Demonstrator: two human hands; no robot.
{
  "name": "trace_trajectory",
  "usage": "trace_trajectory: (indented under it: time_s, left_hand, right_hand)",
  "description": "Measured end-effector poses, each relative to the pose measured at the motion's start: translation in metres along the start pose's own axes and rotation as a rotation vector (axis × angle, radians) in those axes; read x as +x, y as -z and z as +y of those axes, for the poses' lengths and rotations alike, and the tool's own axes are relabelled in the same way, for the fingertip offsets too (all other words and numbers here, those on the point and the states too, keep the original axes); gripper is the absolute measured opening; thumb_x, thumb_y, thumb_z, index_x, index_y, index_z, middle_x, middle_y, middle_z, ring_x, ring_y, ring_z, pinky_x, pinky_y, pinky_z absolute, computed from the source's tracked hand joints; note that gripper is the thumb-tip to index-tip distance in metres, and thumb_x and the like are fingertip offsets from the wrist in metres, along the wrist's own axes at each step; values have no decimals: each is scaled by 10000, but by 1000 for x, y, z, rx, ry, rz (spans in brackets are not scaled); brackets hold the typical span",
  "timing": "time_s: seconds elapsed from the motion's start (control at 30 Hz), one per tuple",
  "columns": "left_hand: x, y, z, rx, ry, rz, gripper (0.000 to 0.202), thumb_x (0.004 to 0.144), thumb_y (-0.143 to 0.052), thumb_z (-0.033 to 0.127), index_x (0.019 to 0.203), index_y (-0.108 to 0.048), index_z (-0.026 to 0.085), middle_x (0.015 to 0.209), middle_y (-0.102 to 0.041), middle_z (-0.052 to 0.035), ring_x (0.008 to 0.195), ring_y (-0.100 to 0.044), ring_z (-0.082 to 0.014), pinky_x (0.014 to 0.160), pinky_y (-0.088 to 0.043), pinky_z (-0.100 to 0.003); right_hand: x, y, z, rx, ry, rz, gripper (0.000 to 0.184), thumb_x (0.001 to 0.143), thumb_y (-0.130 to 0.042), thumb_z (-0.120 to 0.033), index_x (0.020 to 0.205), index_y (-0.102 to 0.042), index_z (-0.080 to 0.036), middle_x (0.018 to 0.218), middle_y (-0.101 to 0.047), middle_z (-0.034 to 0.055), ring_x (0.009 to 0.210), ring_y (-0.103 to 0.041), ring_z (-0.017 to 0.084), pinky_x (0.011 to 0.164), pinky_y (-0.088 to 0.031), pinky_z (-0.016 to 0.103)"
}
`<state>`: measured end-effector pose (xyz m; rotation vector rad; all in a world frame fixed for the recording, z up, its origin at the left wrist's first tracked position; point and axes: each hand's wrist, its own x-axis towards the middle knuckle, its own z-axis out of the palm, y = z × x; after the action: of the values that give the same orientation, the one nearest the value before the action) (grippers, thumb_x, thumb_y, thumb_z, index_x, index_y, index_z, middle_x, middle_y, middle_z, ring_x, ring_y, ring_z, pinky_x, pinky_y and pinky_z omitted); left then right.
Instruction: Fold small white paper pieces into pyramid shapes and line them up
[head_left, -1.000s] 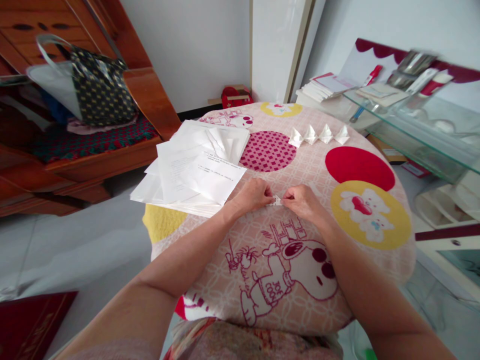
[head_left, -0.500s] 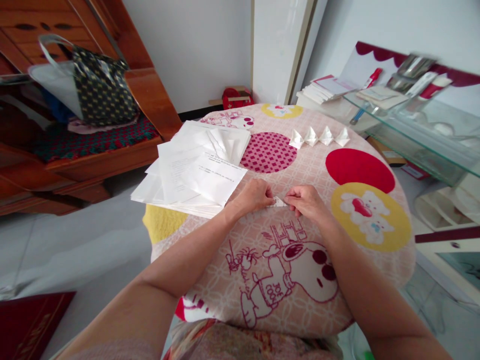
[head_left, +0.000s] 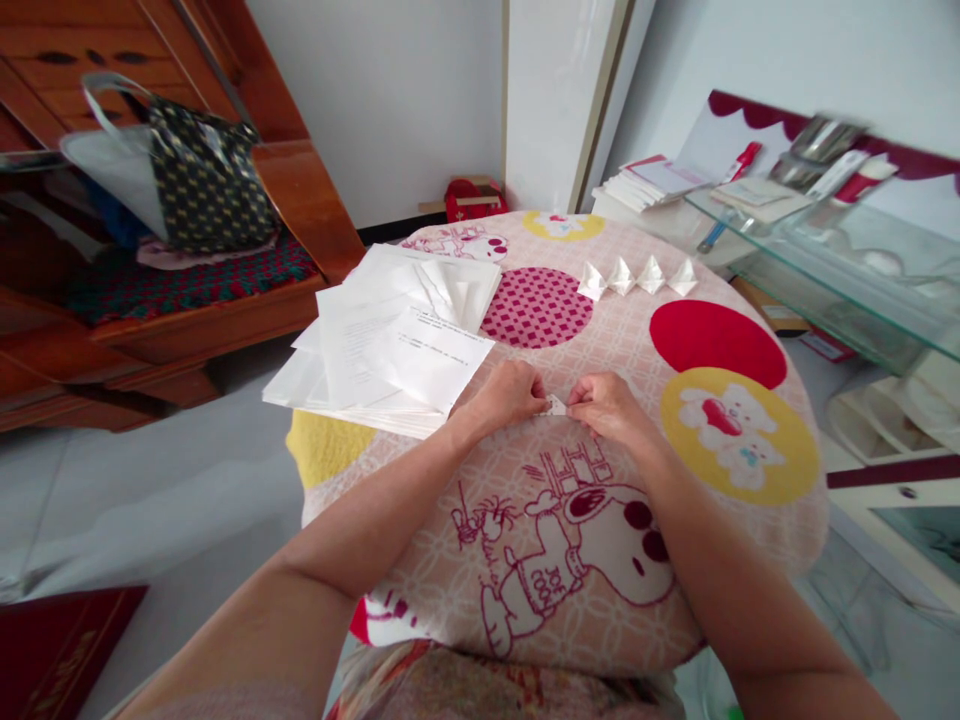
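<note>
In the head view, we see a small folded white paper piece (head_left: 557, 406) between our two hands, over the middle of the pale pink patterned tablecloth (head_left: 439, 470), to the right of the spread pile of white printed sheets (head_left: 349, 345). The fingers of our left hand (head_left: 508, 392) are curled in and closed on the piece's left end. The thumb and forefinger of our right hand (head_left: 606, 406) pinch its right end, with next to no gap; our other right fingers bend loosely below. How the undersides of our fingers meet the paper, we cannot tell.

For a clean crease, we do well to let the left hand anchor the paper while the right lines up the edge before pressing, working lightly, since paper this small would likely skew or tear under a hard pull.

The piece looks low and nearly flat, roughly triangular where it shows, with dark specks that may be print. Well beyond it, on the far right, four pointed white folded-paper shapes (head_left: 637, 276) stand in a row, close together.
</note>
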<state>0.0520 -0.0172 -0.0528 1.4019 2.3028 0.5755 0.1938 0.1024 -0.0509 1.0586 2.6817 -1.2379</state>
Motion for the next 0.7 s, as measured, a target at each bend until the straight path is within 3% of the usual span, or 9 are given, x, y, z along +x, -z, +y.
trace_trajectory:
  time_s: [0.17,0.33,0.5,0.7]
  left_hand:
    - [-8,-2,1,-59,3,46,67,793,-750,190,825,-758,132,736,-732,-48,657,-626,-152,649,-462,-262]
    - [-12,-7,-1,-136,-26,79,66,798,-689,118,817,-750,134,725,-733,-35,654,-633,-137,637,-462,-243]
    - [-9,-9,-6,-211,3,75,74,774,-698,120,816,-758,124,709,-731,-25,643,-641,-135,609,-452,-237]
    - [-9,-8,-8,-258,-42,74,74,779,-691,121,795,-763,127,694,-732,-25,632,-638,-127,604,-461,-228]
  right_hand:
    - [-6,4,4,137,-26,-83,106,831,-601,-98,791,-647,-185,538,-591,-24,423,-536,118,437,-362,236]
    - [-6,0,1,-13,133,-10,108,768,-745,-167,751,-641,-189,601,-625,-12,533,-534,125,518,-359,252]
    - [-7,0,-3,-83,133,10,97,764,-754,-170,764,-660,-192,620,-633,-6,582,-539,143,566,-353,272]
    - [-7,9,2,-123,264,5,96,790,-756,-215,720,-690,-207,687,-696,23,646,-578,166,596,-368,287]
